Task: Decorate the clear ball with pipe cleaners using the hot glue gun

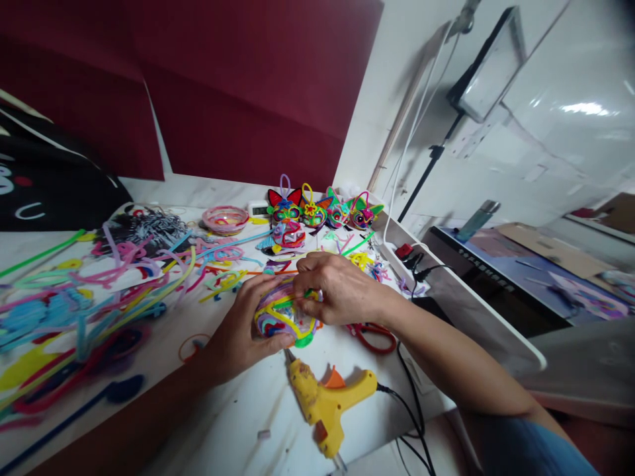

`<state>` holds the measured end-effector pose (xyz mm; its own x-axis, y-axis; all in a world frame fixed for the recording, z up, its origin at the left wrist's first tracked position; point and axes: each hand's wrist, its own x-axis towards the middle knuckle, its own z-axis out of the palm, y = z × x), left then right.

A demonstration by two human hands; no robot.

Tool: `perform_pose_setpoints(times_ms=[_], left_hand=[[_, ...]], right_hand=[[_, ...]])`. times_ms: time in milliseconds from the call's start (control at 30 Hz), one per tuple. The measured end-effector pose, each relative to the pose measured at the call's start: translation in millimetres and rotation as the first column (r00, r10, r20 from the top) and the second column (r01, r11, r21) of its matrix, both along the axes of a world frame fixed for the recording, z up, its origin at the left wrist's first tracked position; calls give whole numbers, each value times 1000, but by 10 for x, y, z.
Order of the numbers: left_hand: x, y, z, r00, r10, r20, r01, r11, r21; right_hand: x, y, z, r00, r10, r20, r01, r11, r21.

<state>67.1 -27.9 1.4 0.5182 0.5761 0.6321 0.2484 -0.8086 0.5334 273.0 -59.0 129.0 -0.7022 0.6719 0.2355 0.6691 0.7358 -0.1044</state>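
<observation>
Black bag [54,178], printed in white and red: at the table's [238,423] far left corner. Fuzzy craft stems [44,314], many colours: loose heap along the left side, from near edge toward back edge. Pink bowl [225,228], shallow: close to the back edge, left of centre. Left hand [243,324]: gripping, thumb and fingers around the left side of the piece. Multicoloured piece [282,314], trimmed with yellow, green and purple strips: mid-table, between both hands. Cat-eared heads [286,213], four, three at least with loops on top: in a row by the back edge. Glue gun [322,396], yellow, orange trigger: on its side toward the near edge, nozzle just below the piece. Right hand [337,287]: fingers curled in against the piece's right side; cannot tell whether they pinch anything. Scissors [376,348], red-handled: toward the right edge, beside the right forearm.
</observation>
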Motion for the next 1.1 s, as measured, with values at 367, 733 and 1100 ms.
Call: perform_pose_setpoints(times_ms=[367,733,1100], left_hand=[[1,-16,-49,999,-8,35,10,998,-66],[48,-114,-7,995,65,72,-48,975,-216],[40,-90,3,994,67,89,-46,974,-220]], right_hand=[[-47,-19,6,1000,-14,18,15,1000,-11],[-90,-61,-48,999,-21,26,21,1000,7],[56,-190,-139,958,-162,-235,132,982,-135]])
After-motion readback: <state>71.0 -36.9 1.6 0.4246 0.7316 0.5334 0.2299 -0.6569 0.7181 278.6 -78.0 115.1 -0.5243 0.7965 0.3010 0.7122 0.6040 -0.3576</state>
